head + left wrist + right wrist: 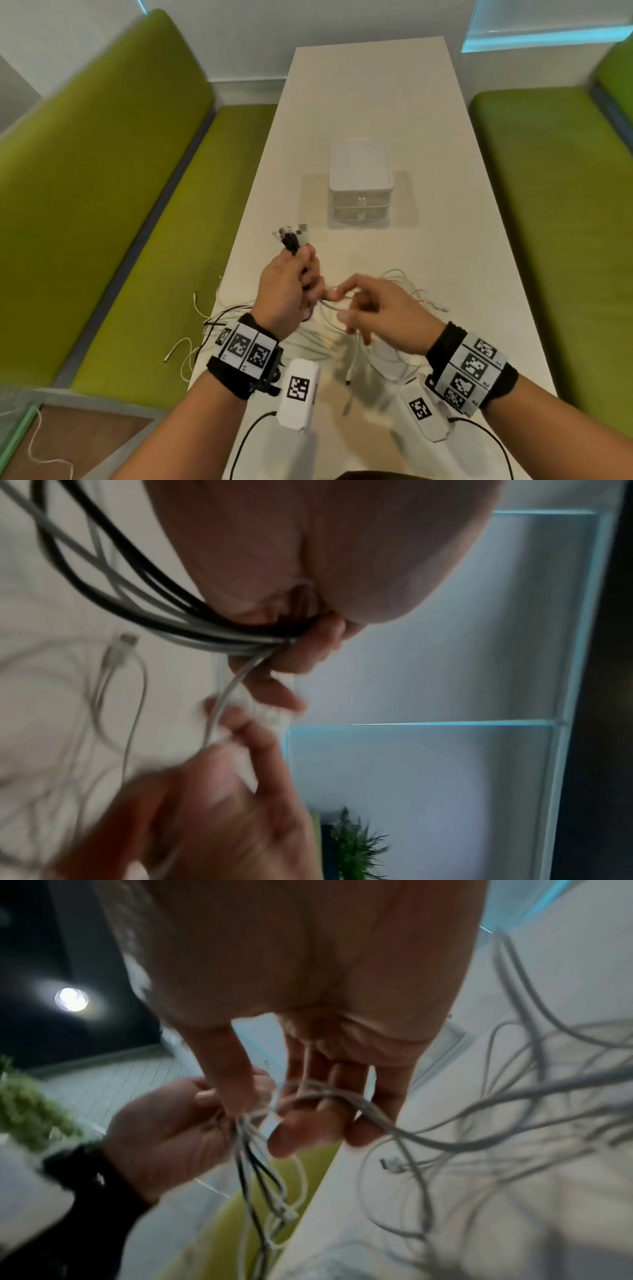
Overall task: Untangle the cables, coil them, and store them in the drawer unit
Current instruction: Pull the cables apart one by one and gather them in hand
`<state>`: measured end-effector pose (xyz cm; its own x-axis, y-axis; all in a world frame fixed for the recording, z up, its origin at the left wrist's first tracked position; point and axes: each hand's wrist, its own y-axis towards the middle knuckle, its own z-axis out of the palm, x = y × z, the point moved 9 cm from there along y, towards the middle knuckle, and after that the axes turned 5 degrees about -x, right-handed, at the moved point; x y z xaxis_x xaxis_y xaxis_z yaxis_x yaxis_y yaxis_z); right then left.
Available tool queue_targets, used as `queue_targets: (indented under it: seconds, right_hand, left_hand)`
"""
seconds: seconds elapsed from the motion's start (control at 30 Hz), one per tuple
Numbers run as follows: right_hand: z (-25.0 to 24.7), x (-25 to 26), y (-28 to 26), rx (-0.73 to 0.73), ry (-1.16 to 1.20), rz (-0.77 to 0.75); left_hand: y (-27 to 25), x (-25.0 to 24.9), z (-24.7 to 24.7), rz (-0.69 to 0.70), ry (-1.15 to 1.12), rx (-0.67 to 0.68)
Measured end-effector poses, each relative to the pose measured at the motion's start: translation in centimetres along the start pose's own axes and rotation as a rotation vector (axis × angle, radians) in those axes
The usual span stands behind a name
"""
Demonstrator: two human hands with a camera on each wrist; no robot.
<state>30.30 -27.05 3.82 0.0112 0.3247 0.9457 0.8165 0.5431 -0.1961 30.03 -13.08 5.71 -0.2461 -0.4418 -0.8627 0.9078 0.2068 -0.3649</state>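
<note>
My left hand (294,281) is raised above the white table (445,240) and grips a bundle of black and white cables (291,236), whose plug ends stick up out of the fist. The left wrist view shows the bundle (164,610) running into the curled fingers (308,647). My right hand (356,301) is just to the right of it and pinches one white cable (322,1096) between thumb and forefinger. A loose tangle of white cables (376,356) lies under both hands. The white drawer unit (359,185) stands farther back, both drawers closed.
Green benches (120,205) flank the table on both sides. Some cable ends (191,342) hang over the table's left edge. A loose plug (443,306) lies to the right of the hands. Bare tabletop stretches around and behind the drawer unit.
</note>
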Motion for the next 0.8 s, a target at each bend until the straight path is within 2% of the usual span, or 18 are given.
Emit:
queue_targets:
  seconds: [0.07,0.2,0.27,0.33,0.4,0.43,0.57,0.67,0.7,0.73,0.8]
  right_hand:
    - [-0.3,-0.8,0.0,-0.033,-0.345,-0.045]
    - [-3.8,-2.4,1.0,-0.219,-0.556,0.007]
    - [-4.9,-2.0,1.2,-0.257,-0.496,-0.035]
    - [-5.3,-0.5,1.1,-0.276,-0.363,-0.113]
    - [-6.0,0.9,0.9,-0.318,-0.285,-0.163]
    - [-6.7,0.9,0.9,-0.35,-0.293,-0.163]
    - [-9.2,-1.8,0.9,-0.348,-0.494,-0.051]
    - [-8.1,-2.7,1.0,-0.216,-0.792,-0.099]
    - [-7.6,-3.3,1.1,-0.16,-0.877,-0.072]
    - [-7.4,-3.9,1.2,-0.129,-0.928,-0.016]
    - [-7.7,-4.2,1.2,-0.174,-0.974,0.07]
  left_hand:
    - [0.4,-2.0,-1.2,0.072,0.154,-0.029]
    - [0.0,-6.0,-2.4,0.405,1.026,-0.108]
    - [-0.2,-5.0,-1.4,0.442,1.252,0.0]
    - [-0.9,-1.8,0.1,0.352,1.389,0.209]
    - [-1.1,0.8,0.3,0.272,1.454,0.324]
    - [-0.9,0.7,-0.1,0.262,1.423,0.309]
    - [1.0,-4.1,-4.4,0.278,1.166,0.043]
    - [1.7,-7.0,-6.6,0.314,1.28,-0.13]
    - [1.7,-7.5,-6.9,0.329,1.333,-0.183]
    - [1.5,-7.7,-6.7,0.345,1.38,-0.205]
    - [1.2,-7.2,-5.8,0.357,1.399,-0.143]
